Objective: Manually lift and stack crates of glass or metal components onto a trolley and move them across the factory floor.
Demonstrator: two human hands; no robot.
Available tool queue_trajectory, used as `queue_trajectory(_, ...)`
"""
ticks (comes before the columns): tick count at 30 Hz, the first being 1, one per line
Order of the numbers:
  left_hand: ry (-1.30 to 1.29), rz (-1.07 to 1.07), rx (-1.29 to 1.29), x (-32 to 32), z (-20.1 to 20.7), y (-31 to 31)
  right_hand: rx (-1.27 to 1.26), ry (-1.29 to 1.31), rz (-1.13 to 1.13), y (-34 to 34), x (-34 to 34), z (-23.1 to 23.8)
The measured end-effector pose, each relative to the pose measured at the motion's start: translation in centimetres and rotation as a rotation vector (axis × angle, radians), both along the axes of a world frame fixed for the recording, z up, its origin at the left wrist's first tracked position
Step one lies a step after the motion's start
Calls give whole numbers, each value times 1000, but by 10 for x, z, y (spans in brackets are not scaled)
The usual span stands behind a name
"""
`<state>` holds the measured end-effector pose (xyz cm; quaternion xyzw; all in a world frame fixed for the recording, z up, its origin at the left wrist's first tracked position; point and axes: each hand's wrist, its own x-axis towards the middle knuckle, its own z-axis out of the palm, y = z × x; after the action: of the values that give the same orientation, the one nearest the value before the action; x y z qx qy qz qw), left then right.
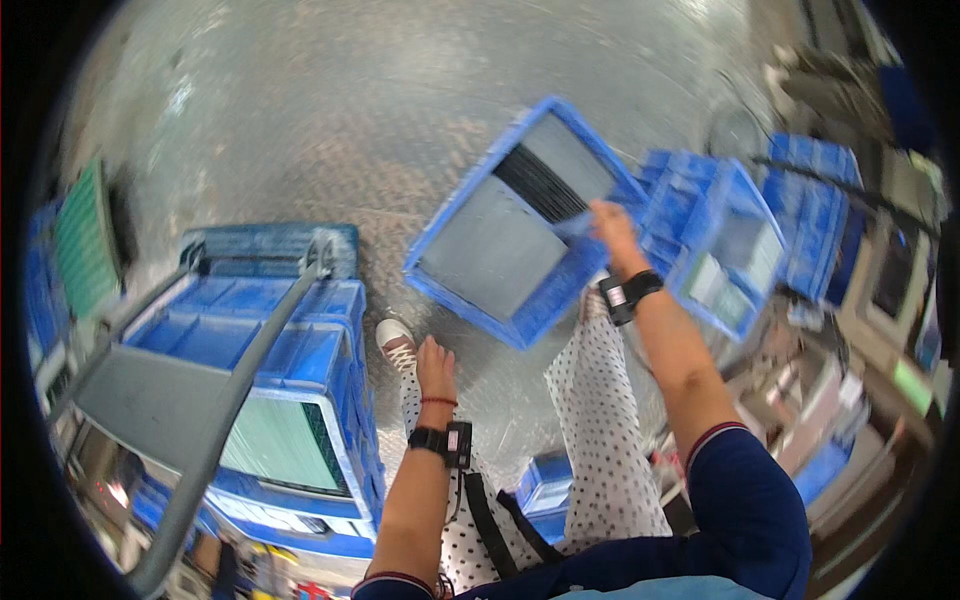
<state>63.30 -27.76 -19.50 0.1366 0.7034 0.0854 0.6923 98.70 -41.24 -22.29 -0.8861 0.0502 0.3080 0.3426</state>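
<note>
A blue plastic crate [465,210] stands askew ahead of me, its open top facing up. Inside it are flat grey pieces [490,243] and a band of black ribbed parts [541,183]. My right hand [615,238] is at the crate's near right rim, fingers curled over it; some blur softens their outline. Off the crate, my left hand [437,370] hangs loosely beside my leg and above my white shoe [395,335]. It holds nothing that I can see, and its fingers are partly apart.
At left, a trolley with a grey tubular handle [235,390] stands by stacked blue crates [340,375]. Further blue crates [735,235] stand at right, beside cardboard boxes [800,410]. A green crate [88,240] is at far left. Another person's legs [835,90] show at upper right.
</note>
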Motion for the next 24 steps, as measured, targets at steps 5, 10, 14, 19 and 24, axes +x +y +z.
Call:
queue_trajectory(5, 23, 78, 11, 0, -92, 13, -321, -684, 533, 46, 102, -69)
queue_trajectory(10, 39, 71, -24, 40, -114, -5, -283, 20, 522, 71, 128, -64)
queue_trajectory(14, 255, -139, 107, 61, -128, -28, -318, -97, 617, 52, 158, -88)
queue_trajectory(19, 215, 0, 97, 19, -121, -48, -317, 6, 665, 79, 99, -80)
queue_trajectory(24, 302, 289, 7, -17, -80, -101, -360, 21, 840, 95, 40, -73)
